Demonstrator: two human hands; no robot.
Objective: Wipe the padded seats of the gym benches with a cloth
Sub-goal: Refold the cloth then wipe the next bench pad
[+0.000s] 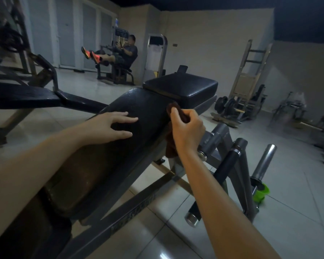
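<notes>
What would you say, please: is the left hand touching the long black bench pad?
Touching. The head view shows the left hand resting flat, fingers straight, on the long black bench pad, with no gap visible.

both bare forearms reach forward from the lower edge of the view. the left forearm (45,161) comes in from the lower left. the left grip (114,126) lies palm down, fingers straight and slightly spread, thumb held apart on the near side, resting flat on the dark pad (148,103). the right forearm (223,193) rises from the lower right, wrist roughly in line with it. the right grip (187,128) shows the back of the hand to the camera, fingers curled in, clutching a dark brown cloth (173,107) that pokes out past the fingertips and hangs below the wrist. the two grips are apart, the right one slightly farther forward.
</notes>
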